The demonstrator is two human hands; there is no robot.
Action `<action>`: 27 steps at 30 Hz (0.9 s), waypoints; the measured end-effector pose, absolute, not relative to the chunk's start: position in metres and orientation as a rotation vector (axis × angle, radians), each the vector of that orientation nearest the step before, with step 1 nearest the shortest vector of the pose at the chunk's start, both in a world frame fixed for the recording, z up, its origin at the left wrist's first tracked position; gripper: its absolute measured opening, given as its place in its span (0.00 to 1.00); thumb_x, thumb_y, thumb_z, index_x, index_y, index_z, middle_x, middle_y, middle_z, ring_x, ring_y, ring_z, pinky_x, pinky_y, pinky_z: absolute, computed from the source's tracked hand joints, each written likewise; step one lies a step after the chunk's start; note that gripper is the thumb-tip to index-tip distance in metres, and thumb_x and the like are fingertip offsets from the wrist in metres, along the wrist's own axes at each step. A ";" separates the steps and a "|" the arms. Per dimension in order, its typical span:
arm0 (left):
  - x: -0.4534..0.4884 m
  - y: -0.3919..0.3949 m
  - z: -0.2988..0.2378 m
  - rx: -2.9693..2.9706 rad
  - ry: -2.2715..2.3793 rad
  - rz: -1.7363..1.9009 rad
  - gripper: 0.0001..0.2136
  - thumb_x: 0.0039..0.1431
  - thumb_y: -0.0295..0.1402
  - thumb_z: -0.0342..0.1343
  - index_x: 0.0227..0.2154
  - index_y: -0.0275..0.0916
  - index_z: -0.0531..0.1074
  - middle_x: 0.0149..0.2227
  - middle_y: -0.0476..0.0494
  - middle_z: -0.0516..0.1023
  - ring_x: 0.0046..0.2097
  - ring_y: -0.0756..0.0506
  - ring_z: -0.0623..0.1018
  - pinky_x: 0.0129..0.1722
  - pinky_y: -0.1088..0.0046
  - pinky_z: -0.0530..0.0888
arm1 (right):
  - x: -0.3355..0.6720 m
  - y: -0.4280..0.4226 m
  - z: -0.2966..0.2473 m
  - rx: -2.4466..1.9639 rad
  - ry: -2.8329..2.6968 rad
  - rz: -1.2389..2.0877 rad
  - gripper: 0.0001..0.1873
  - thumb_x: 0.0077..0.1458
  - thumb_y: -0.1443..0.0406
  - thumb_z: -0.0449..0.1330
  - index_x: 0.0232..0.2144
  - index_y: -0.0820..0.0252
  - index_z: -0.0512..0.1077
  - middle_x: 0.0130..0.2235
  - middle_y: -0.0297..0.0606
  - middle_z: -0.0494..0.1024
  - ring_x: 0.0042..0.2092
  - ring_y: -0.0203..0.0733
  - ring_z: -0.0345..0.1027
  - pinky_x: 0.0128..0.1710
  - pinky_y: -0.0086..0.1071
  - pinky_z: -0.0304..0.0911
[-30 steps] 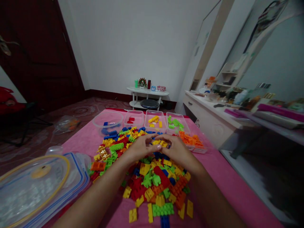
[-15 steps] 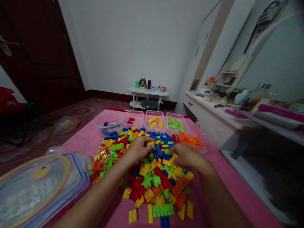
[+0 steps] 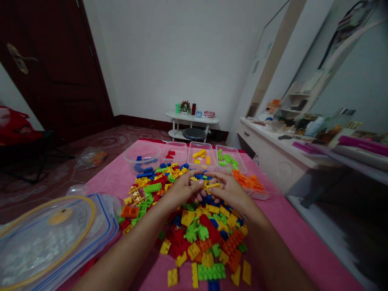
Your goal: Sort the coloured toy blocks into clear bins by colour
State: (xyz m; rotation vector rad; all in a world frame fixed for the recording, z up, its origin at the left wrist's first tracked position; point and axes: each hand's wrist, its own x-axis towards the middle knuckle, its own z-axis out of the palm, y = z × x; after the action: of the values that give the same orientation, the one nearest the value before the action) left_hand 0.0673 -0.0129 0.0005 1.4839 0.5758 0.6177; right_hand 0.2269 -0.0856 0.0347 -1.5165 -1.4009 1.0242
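A heap of mixed toy building bricks (image 3: 194,231) in yellow, red, green, blue and orange covers the middle of the pink-covered table. Just above the heap, my left hand (image 3: 184,187) and my right hand (image 3: 228,188) are close together with fingers curled inward. Several yellow building bricks (image 3: 211,186) show between them, resting against my right fingers. My left thumb and fingers are closed at a yellow piece, partly hidden by the hand. Behind the hands stand clear plastic boxes holding blue bricks (image 3: 144,166), red bricks (image 3: 171,153), yellow bricks (image 3: 200,154) and green bricks (image 3: 227,159).
A box of orange bricks (image 3: 249,182) stands at the right of the heap. Clear lids with blue and yellow rims (image 3: 91,226) lie stacked at the left. A dressing table (image 3: 266,137) runs along the right wall; a small white table (image 3: 190,118) stands at the back.
My hands have come together over the heap, my right hand moving left and up with yellow bricks. The view has shifted slightly.
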 end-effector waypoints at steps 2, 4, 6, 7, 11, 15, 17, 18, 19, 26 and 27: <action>0.067 -0.013 0.000 1.510 0.575 0.618 0.31 0.55 0.44 0.55 0.59 0.37 0.56 0.23 0.51 0.73 0.21 0.51 0.73 0.21 0.78 0.70 | 0.217 -0.087 0.032 -1.443 -1.407 1.129 0.28 0.44 0.65 0.58 0.51 0.58 0.67 0.31 0.33 0.75 0.27 0.35 0.69 0.26 0.28 0.65; 0.067 -0.013 -0.002 1.558 0.611 0.609 0.32 0.55 0.44 0.56 0.59 0.37 0.56 0.21 0.52 0.72 0.20 0.51 0.73 0.20 0.79 0.69 | 0.210 -0.086 0.027 -1.395 -1.444 1.162 0.24 0.46 0.65 0.58 0.48 0.57 0.69 0.31 0.33 0.76 0.30 0.36 0.71 0.28 0.28 0.66; 0.067 -0.012 -0.004 1.604 0.651 0.607 0.32 0.56 0.45 0.55 0.59 0.36 0.56 0.21 0.51 0.72 0.20 0.50 0.73 0.19 0.78 0.68 | 0.207 -0.086 0.022 -1.381 -1.490 1.107 0.19 0.47 0.66 0.57 0.44 0.58 0.72 0.31 0.34 0.77 0.30 0.36 0.71 0.29 0.28 0.66; 0.067 -0.011 -0.005 1.625 0.671 0.618 0.31 0.56 0.46 0.53 0.59 0.36 0.56 0.20 0.51 0.72 0.20 0.49 0.73 0.19 0.78 0.68 | 0.207 -0.085 0.020 -1.392 -1.512 1.064 0.17 0.47 0.66 0.57 0.41 0.59 0.72 0.31 0.34 0.77 0.30 0.36 0.71 0.29 0.27 0.65; 0.065 -0.006 -0.007 1.701 0.740 0.774 0.26 0.59 0.46 0.48 0.56 0.35 0.63 0.20 0.50 0.73 0.20 0.49 0.73 0.19 0.77 0.68 | 0.212 -0.081 0.016 -1.500 -1.493 0.946 0.15 0.43 0.67 0.58 0.37 0.61 0.72 0.28 0.34 0.76 0.28 0.36 0.69 0.26 0.26 0.62; 0.062 0.000 -0.006 1.782 0.799 0.855 0.18 0.58 0.40 0.49 0.44 0.34 0.74 0.23 0.45 0.77 0.23 0.48 0.74 0.23 0.76 0.67 | 0.224 -0.055 0.021 -1.678 -1.499 0.851 0.17 0.40 0.68 0.58 0.38 0.63 0.72 0.22 0.30 0.71 0.22 0.33 0.63 0.22 0.26 0.59; 0.061 0.002 -0.004 1.791 0.819 0.870 0.15 0.56 0.36 0.49 0.40 0.34 0.76 0.23 0.45 0.77 0.24 0.48 0.74 0.24 0.76 0.67 | 0.232 -0.031 0.028 -1.772 -1.538 0.759 0.17 0.42 0.69 0.56 0.38 0.64 0.72 0.23 0.30 0.72 0.21 0.33 0.63 0.22 0.26 0.60; 0.060 0.003 -0.004 1.791 0.826 0.877 0.15 0.56 0.35 0.49 0.39 0.34 0.76 0.23 0.45 0.77 0.24 0.48 0.74 0.25 0.76 0.68 | 0.237 -0.018 0.032 -1.819 -1.553 0.699 0.17 0.43 0.69 0.55 0.38 0.65 0.72 0.24 0.32 0.73 0.22 0.33 0.64 0.23 0.26 0.61; 0.059 0.004 -0.003 1.789 0.837 0.882 0.15 0.56 0.34 0.49 0.39 0.34 0.76 0.23 0.45 0.77 0.25 0.48 0.74 0.25 0.76 0.68 | 0.241 -0.005 0.037 -1.863 -1.575 0.637 0.17 0.44 0.69 0.55 0.39 0.66 0.72 0.26 0.34 0.74 0.23 0.33 0.65 0.24 0.26 0.62; 0.037 0.022 0.003 2.031 1.091 1.054 0.12 0.56 0.31 0.50 0.37 0.37 0.78 0.33 0.44 0.80 0.36 0.45 0.77 0.37 0.72 0.70 | 0.257 0.051 0.058 -1.929 -1.737 0.325 0.23 0.44 0.71 0.59 0.46 0.73 0.71 0.47 0.56 0.74 0.41 0.44 0.70 0.38 0.32 0.62; 0.033 0.025 0.004 2.072 1.151 1.085 0.12 0.56 0.30 0.50 0.37 0.37 0.78 0.36 0.43 0.80 0.39 0.45 0.77 0.41 0.71 0.70 | 0.254 0.052 0.056 -1.922 -1.777 0.299 0.21 0.43 0.71 0.60 0.43 0.72 0.73 0.46 0.55 0.75 0.42 0.44 0.70 0.40 0.33 0.61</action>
State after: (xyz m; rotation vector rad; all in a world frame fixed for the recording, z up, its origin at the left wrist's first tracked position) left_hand 0.0326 0.0252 0.0038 2.0724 1.1510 1.0849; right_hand 0.2538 0.0524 0.0562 -1.9220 -1.7768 0.2992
